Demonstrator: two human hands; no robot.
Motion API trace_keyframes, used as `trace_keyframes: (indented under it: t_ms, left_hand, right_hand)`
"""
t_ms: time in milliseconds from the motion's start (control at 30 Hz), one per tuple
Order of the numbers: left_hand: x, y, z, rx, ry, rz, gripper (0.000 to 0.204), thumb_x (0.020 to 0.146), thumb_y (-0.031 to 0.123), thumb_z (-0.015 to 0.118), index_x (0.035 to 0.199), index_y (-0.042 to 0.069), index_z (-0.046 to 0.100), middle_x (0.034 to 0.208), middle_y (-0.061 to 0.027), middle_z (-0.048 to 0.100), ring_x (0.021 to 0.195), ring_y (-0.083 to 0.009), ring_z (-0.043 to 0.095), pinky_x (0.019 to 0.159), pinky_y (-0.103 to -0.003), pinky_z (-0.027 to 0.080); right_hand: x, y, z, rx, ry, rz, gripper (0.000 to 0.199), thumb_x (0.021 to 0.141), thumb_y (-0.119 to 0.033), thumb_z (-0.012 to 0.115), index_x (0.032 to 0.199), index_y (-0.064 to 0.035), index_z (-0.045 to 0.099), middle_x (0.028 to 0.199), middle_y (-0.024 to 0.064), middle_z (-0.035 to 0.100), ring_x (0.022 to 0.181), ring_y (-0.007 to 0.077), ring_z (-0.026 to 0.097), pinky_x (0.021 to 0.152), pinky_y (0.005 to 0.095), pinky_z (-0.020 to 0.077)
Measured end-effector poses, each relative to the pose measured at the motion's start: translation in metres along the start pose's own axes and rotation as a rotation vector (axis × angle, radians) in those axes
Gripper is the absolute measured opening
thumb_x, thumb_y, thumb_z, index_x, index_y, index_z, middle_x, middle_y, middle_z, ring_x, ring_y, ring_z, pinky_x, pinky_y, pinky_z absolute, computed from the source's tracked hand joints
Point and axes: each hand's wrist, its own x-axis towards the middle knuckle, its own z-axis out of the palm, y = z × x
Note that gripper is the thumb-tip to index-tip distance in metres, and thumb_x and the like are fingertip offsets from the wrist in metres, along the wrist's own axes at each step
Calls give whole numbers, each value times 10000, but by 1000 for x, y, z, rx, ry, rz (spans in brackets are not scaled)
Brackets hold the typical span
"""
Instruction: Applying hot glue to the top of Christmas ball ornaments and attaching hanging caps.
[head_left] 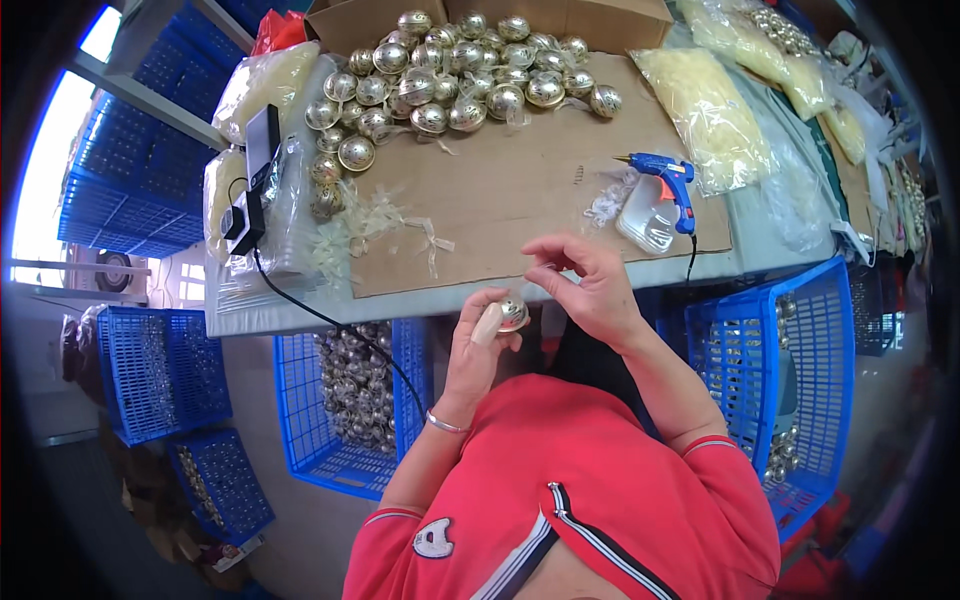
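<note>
My left hand (478,345) is closed around a shiny gold patterned ball ornament (513,314) just off the table's near edge. One digit of this hand wears a pale cover. To the right and slightly higher, my right hand (592,285) has its thumb and forefinger brought together, apart from the ball; whatever they pinch is too small to make out. Past my hands, several pale ribbon bows (430,243) lie on the cardboard sheet (540,190). A blue glue gun (664,178) rests on the right, by a clear plastic tray (648,216).
Many gold ball ornaments (466,75) are heaped at the back. Bags of pale ribbon (705,120) flank the cardboard. A black power strip (246,218) trails a cable over the left table edge. Blue crates (335,440) holding balls stand below, left and right (815,370).
</note>
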Motion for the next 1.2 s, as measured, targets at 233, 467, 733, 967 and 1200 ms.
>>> trace_keyframes:
  t_ms: [233, 467, 733, 967, 1200]
  left_hand:
    - [-5, -4, 7, 213, 18, 87, 248, 955, 122, 432, 1195, 72, 468, 1109, -58, 488, 858, -104, 506, 657, -232, 456]
    - [-6, -9, 4, 274, -40, 61, 326, 957, 111, 427, 1279, 71, 391, 1095, -61, 508, 864, -120, 519, 655, -250, 458]
    - [-6, 19, 31, 72, -18, 0, 651, 947, 97, 415, 1482, 199, 58, 1121, -70, 514, 871, -148, 541, 661, -278, 466]
    - [4, 26, 42, -175, 14, -21, 733, 921, 99, 456, 1481, 237, 4, 1236, -120, 477, 926, -165, 550, 707, -308, 504]
    - [18, -2, 36, 4, 212, 99, 665, 880, 12, 537, 1450, 146, 221, 1006, -62, 576, 785, -106, 574, 614, -213, 494]
  right_hand:
    - [-12, 2, 2, -9, 1, -103, 198, 809, -19, 651, 1005, -19, 617, 850, 69, 626, 768, 137, 618, 693, 260, 494]
    - [-13, 2, 0, 20, 1, 22, 182, 812, 6, 645, 991, -3, 619, 847, 39, 624, 800, 96, 592, 732, 236, 480]
    - [-27, 14, 9, -37, 30, -3, 189, 808, 7, 651, 991, 3, 609, 803, 55, 649, 758, 110, 616, 704, 241, 490]
    - [-29, 22, 22, -152, 157, -204, 238, 784, 40, 624, 1010, -31, 597, 810, 106, 624, 702, 197, 632, 598, 294, 502]
    - [-41, 35, 27, -355, 179, -312, 205, 764, 28, 644, 955, -27, 595, 822, 120, 632, 710, 230, 633, 608, 308, 503]
